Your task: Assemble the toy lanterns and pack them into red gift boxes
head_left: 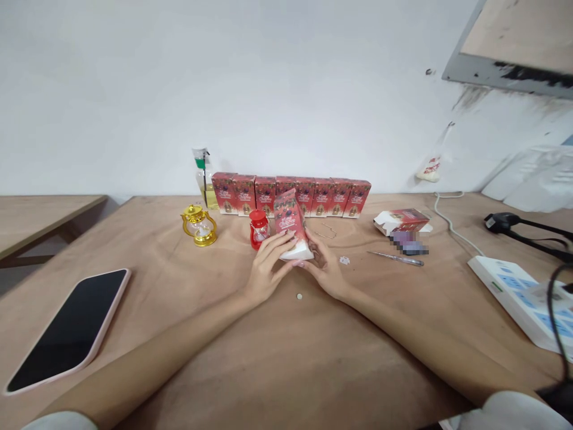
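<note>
Both hands hold one red and white printed cardboard box above the middle of the table, its top tilted away from me. My left hand grips the box's lower left, fingers across its front and thumb underneath. At the lower right side my right hand closes on it, with its fingertips near the bottom edge. Just left of the box stands a small red lantern, partly behind my left fingers. Farther left is a gold lantern. A small round disc lies on the table below my hands.
Behind stands a row of similar red boxes and a bottle of yellowish liquid. On the right lie an opened box, a screwdriver and a power strip. A phone rests at left on the wooden table.
</note>
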`<state>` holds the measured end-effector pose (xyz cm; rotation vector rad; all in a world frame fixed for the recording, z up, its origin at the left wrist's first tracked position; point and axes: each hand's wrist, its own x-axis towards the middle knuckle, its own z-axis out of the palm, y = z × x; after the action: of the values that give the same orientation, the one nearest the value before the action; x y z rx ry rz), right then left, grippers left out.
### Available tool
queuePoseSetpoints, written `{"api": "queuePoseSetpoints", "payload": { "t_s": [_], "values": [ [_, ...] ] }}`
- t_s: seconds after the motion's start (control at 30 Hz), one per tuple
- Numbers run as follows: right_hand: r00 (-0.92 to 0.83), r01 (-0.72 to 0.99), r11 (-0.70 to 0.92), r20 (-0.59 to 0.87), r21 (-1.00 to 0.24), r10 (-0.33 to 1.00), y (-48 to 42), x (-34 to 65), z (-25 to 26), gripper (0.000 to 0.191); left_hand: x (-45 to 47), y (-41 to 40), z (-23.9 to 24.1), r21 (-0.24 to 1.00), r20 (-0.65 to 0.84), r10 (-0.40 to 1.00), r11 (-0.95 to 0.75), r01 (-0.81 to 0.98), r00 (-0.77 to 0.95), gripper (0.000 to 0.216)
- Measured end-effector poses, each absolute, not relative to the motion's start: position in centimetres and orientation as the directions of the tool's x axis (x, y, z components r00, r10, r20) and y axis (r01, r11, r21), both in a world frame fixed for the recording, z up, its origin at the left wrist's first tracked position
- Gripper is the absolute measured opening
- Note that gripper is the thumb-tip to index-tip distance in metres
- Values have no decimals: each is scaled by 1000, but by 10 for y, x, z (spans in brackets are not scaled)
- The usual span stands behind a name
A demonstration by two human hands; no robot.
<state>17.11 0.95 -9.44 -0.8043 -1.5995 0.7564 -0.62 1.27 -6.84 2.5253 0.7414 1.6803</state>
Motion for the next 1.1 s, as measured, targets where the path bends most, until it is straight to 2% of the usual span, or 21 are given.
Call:
{"api": "queuePoseSetpoints", "payload": {
  "t_s": [0.2, 0.33, 0.57, 0.67, 0.8, 0.87, 0.97, 1.1],
  "values": [
    [-120, 204, 595, 583, -778, 804, 12, 174, -97, 57, -8, 18, -73, 329, 868, 435, -866, 378, 241, 26],
    [-112, 239, 595, 587, -767, 802, 12, 175, -98, 55, -10, 21, -76, 352, 853, 454, -864, 360, 257, 25],
    [-49, 349, 606, 631, -715, 774, 4, 174, -91, 46, -9, 19, -79, 380, 849, 455, -880, 286, 270, 29],
    [-32, 343, 620, 650, -706, 759, 2, 174, -90, 44, -7, 17, -77, 364, 855, 439, -888, 282, 275, 30],
    [-70, 322, 643, 660, -695, 748, -2, 173, -88, 49, -7, 12, -72, 341, 849, 437, -883, 323, 296, 46],
    [-102, 357, 685, 703, -635, 704, -7, 173, -83, 52, -7, 9, -70, 343, 835, 447, -879, 331, 321, 59],
    [-193, 414, 779, 790, -472, 581, -15, 173, -74, 54, -8, 7, -70, 359, 825, 458, -877, 318, 330, 78],
    [-429, 389, 880, 792, -273, 435, -20, 173, -71, 49, -9, 9, -74, 448, 812, 519, -847, 286, 266, 92]
  ]
}}
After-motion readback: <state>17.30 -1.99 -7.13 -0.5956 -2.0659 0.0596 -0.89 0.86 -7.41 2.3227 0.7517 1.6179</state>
